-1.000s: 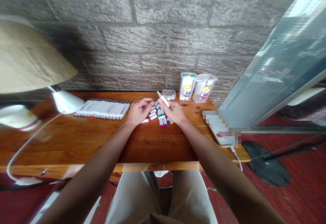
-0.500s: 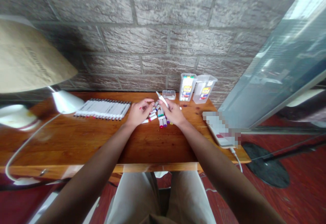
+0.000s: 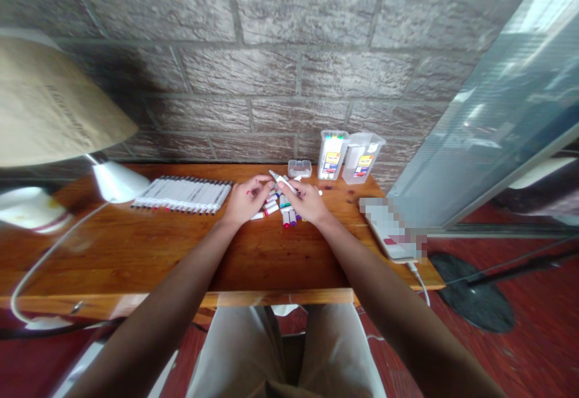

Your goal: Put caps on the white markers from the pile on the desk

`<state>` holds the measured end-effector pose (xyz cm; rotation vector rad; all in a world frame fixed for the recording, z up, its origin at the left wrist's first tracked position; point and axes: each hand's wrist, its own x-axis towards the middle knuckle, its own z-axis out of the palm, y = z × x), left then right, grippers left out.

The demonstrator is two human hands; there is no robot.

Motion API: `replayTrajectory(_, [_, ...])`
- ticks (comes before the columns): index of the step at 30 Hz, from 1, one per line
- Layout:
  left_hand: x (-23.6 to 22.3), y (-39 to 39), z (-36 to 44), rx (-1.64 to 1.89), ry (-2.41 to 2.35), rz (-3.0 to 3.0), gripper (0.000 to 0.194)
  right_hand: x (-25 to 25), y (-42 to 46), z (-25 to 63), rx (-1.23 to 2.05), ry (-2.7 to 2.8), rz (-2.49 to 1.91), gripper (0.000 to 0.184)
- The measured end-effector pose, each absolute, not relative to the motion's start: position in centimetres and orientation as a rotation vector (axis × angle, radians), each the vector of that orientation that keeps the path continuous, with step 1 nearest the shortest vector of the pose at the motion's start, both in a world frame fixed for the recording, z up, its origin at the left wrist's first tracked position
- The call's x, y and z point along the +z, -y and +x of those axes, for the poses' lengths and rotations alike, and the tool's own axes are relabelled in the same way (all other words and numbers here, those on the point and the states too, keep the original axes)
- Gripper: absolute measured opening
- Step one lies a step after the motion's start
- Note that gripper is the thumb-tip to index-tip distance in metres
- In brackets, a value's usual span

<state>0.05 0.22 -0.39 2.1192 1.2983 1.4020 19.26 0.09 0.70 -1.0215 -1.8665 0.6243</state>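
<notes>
My right hand point(image 3: 310, 201) is closed on a white marker point(image 3: 284, 183), its tapered grey end pointing up and left toward my other hand. My left hand point(image 3: 248, 200) is curled with thumb and forefinger close together, near the marker's tip; whatever is between those fingers is hidden. Between and below both hands lies a loose pile of short white marker caps point(image 3: 286, 218) with red, purple, teal, blue and orange ends. Left of my left hand, many white markers point(image 3: 183, 195) with dark ends lie side by side in a row.
Two clear plastic marker cases, one point(image 3: 333, 155) holding markers and another point(image 3: 360, 160) beside it, stand at the back right. A small clear lid point(image 3: 300, 169) lies near the wall. A desk lamp point(image 3: 115, 180) and a white cup point(image 3: 34, 208) are left; a cabled, pixelated device point(image 3: 391, 232) lies right.
The marker in my right hand has tilted further left, so its tip is lower and closer to my left fingers. My left hand has hardly moved.
</notes>
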Motion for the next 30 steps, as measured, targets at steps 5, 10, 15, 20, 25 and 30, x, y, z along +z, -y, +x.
replayTrajectory(5, [-0.5,-0.3,0.1,1.379,-1.293,2.122,0.033,0.5,-0.5,19.4,0.605,1.868,-1.005,0.043])
replayTrajectory(10, [-0.7,-0.4,0.1,1.403,-1.295,2.117,0.033,0.3,-0.7,19.3,0.595,1.851,-0.961,0.04])
replayTrajectory(15, [-0.8,-0.4,0.1,1.405,-1.298,2.126,0.032,0.5,-0.8,19.2,0.7,1.755,-0.965,0.05])
replayTrajectory(20, [-0.9,-0.5,0.1,1.422,-1.286,2.108,0.031,0.6,-1.3,19.4,0.821,1.62,-1.07,0.06])
replayTrajectory(25, [-0.8,-0.5,0.2,1.409,-1.287,2.12,0.033,0.5,-1.5,19.5,0.865,1.605,-1.056,0.061])
replayTrajectory(30, [-0.9,-0.5,0.2,1.415,-1.304,2.116,0.033,0.9,-1.2,19.3,0.951,1.588,-0.974,0.06])
